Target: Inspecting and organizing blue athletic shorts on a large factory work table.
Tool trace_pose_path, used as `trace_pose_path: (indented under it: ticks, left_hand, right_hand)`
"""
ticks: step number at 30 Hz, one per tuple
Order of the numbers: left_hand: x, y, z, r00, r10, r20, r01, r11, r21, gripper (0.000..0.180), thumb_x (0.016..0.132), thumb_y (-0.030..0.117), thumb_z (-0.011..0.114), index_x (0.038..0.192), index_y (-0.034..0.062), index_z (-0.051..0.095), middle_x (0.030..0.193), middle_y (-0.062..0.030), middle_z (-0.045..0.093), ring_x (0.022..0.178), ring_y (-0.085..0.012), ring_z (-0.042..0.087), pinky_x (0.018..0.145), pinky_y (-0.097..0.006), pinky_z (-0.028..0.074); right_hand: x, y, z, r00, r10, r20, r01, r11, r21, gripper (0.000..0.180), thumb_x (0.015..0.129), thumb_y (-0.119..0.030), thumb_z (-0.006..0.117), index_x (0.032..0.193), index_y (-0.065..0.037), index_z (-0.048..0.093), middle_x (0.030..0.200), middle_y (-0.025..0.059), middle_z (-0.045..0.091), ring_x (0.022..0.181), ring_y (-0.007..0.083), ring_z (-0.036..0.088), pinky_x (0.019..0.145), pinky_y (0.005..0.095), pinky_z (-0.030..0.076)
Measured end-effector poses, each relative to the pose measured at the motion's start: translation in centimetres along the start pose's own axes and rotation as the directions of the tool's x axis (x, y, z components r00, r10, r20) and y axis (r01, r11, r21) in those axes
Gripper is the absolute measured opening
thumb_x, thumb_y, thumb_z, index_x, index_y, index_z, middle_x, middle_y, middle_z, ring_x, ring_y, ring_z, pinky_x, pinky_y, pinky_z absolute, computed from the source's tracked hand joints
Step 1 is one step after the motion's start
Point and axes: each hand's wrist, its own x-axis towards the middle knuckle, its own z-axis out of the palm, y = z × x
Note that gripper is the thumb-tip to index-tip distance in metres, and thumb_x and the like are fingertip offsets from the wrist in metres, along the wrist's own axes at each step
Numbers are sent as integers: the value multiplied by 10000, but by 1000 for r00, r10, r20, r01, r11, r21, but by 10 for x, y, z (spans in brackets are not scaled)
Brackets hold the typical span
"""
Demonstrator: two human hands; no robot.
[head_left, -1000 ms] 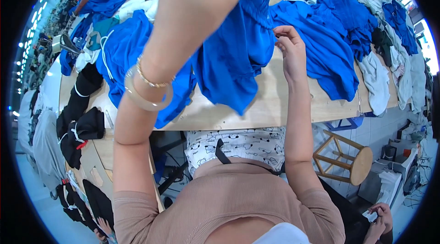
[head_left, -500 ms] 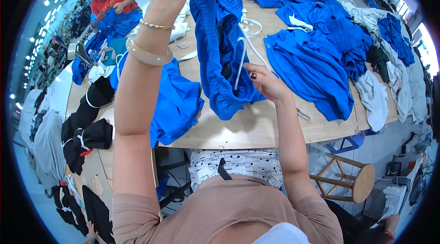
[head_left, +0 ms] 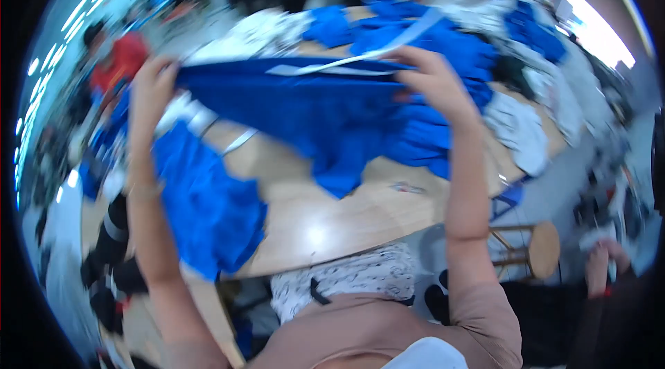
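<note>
Blue drawstring shorts [head_left: 298,109] hang stretched out sideways in the air above the table, blurred by motion. At the left end of the waistband, my left hand [head_left: 156,78] is closed on the cloth. My right hand [head_left: 426,81] grips the other end of the waistband with fingers pinched. A white drawstring [head_left: 346,60] lies across the top edge and streams up past my right hand. Below my left forearm a blue garment [head_left: 204,196] drapes over the near edge of the wooden table [head_left: 332,227].
More blue garments [head_left: 433,137] are heaped behind my right hand, with white cloth [head_left: 519,137] to their right. Dark rolled bundles [head_left: 114,275] lie at the left. A wooden stool [head_left: 544,251] stands at the right. A person in red [head_left: 125,57] is at the far left; others stand across the table.
The shorts went from hanging upright under my raised left hand to being spread wide between both hands. My left hand came down and left; my right hand rose. The view has shifted.
</note>
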Motion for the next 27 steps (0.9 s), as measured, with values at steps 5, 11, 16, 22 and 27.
trace_pose_path:
  ticks: [5, 11, 16, 22, 27]
  left_hand:
    - [3, -4, -6, 924, -269, 272, 358, 859, -366, 214, 923, 91, 418, 1036, 0, 574, 1383, -73, 463, 483, -63, 455, 441, -181, 377]
    - [-20, 32, -39, 834, -118, 539, 366, 849, -380, 342, 759, -7, 561, 1101, 4, 551, 799, 13, 525, 689, -52, 483, 626, -172, 391]
    - [-25, 26, -40, 824, -270, 499, 487, 787, -379, 110, 859, 91, 612, 912, -4, 597, 749, 40, 491, 641, -19, 417, 557, -165, 311]
    - [-24, 37, -31, 937, -246, 247, 321, 885, -336, 187, 917, 186, 585, 953, 4, 609, 666, 81, 429, 531, 11, 325, 465, -165, 192]
    - [-21, 132, -33, 878, -392, 276, 479, 724, -496, 267, 941, 247, 553, 1052, 9, 603, 607, 64, 409, 461, 1, 365, 423, -159, 271]
  right_hand:
    - [6, -32, -25, 959, -187, 214, 229, 955, -191, 578, 739, -172, 715, 1258, -87, 475, 1017, 44, 563, 803, 139, 584, 700, 284, 466]
    - [-10, -64, -28, 960, -258, 107, 276, 816, -507, 334, 727, -217, 751, 938, -4, 605, 729, 91, 574, 647, 163, 516, 591, 291, 422]
    - [-15, -69, -32, 959, -262, 108, 282, 924, -259, 306, 780, -276, 721, 650, -31, 590, 520, -16, 479, 481, 61, 418, 447, 255, 326]
    - [-4, -76, -22, 974, -186, -132, 97, 863, -496, 207, 799, -258, 699, 809, -51, 691, 590, -25, 570, 539, 44, 424, 486, 229, 345]
    - [-11, -99, 26, 997, -58, 51, 53, 995, 84, 250, 781, -191, 690, 845, 30, 594, 614, 66, 597, 428, 132, 575, 385, 261, 442]
